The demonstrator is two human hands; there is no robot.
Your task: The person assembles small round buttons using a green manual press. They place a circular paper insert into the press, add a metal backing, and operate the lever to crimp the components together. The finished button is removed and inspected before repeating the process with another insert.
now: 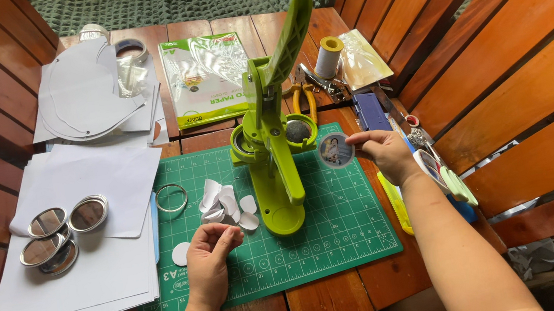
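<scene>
Press (274, 134): glossy green painted metal. Cutting mat (330, 234): matt green plastic. Table (325, 306): smooth varnished wood slats. Round shells (62, 230): shiny metal. Sheets (92, 265): matt white paper. Round print (335, 150): glossy.

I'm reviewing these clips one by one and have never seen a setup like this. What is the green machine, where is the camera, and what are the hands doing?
There is one picture, taken by a camera worn on the person's head, looking down at a wooden table.

The green machine is a hand-lever button press, standing on a green cutting mat with its lever raised.

The right hand holds a round printed picture disc by its edge, beside the press. The left hand rests on the mat, fingers curled and holding nothing clearly visible, just below a pile of white paper circles.

To the left lie white paper sheets with round metal button shells on them, and a loose metal ring. Behind the press lie pliers and a spool.
</scene>
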